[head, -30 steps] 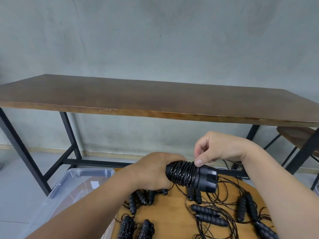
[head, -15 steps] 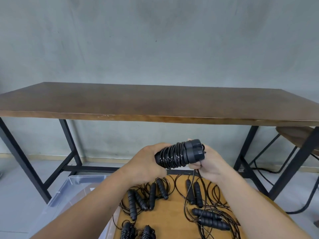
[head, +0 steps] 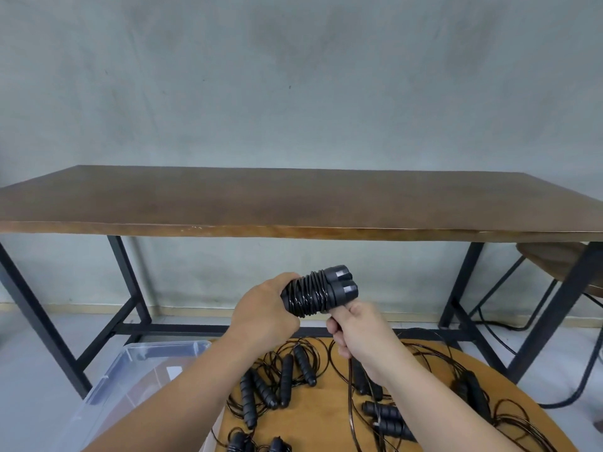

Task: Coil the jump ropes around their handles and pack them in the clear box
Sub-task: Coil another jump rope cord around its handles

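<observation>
Since a half second ago the right hand (head: 357,334) has slid from beside the handle caps to just beneath them, its fingers (head: 336,329) curled shut around the loose cord (head: 349,386), drawing it down for what looks like one of the last turns. On the round wooden surface (head: 326,422) nearest the camera lie two already wound ropes (head: 257,446) at the bottom edge, and beyond them several uncoiled jump ropes (head: 280,378) in a tangle of black handles and thin cord, so most of the job remains. At the lower left, off the edge of that surface, sits the clear box (head: 130,363); it shows something pale inside, too faint to name, and no ropes that I can make out. Higher up, the left hand (head: 264,314) wraps tightly around the base of the paired handles (head: 321,293), held in the air with the coils stacked along them. Farther back stand a long brown table (head: 293,200) on black legs and a grey wall (head: 293,76). No brand, label or writing can be read anywhere
</observation>
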A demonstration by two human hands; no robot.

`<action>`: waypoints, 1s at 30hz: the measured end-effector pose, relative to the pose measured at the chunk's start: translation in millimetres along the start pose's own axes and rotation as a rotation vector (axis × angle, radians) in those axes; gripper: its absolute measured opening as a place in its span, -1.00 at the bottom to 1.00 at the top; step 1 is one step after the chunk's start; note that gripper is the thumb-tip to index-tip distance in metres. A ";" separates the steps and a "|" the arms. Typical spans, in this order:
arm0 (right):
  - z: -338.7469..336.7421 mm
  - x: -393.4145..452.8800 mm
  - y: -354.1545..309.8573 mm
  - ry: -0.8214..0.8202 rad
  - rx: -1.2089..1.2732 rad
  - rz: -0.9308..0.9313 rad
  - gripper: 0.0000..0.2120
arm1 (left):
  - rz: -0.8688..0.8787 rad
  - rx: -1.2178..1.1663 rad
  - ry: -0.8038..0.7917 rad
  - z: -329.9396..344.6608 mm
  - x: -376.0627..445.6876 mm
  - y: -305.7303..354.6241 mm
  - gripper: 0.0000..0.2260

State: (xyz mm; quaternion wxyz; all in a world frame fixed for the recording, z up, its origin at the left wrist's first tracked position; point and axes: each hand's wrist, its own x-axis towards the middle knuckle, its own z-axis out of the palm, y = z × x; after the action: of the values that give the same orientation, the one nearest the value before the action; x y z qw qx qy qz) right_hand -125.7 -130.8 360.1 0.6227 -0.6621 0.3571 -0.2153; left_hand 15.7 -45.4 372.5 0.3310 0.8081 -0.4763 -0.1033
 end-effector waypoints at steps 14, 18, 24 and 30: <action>-10.8 -10.1 -27.5 -0.314 -1.262 -0.177 -0.78 | 0.098 0.545 0.061 19.2 0.2 -17.1 -0.42; -25.5 -5.5 -58.1 -0.401 -1.459 -0.331 -0.76 | 0.163 0.500 -0.090 18.1 0.2 -21.7 -0.41; -44.0 13.9 -85.8 -0.593 -1.279 -0.256 -0.81 | 0.258 0.303 -0.375 2.7 2.7 -21.6 -0.53; -57.5 33.8 -79.0 -0.692 -1.008 -0.201 -0.83 | 0.261 0.179 -0.508 -5.8 -3.1 -22.1 -0.50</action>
State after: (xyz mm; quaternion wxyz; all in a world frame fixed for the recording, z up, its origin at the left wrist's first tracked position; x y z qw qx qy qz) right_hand -129.4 -196.8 439.6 0.2896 -0.9367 0.1282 0.1494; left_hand 32.4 -33.0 362.5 0.1390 0.7143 -0.6509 -0.2163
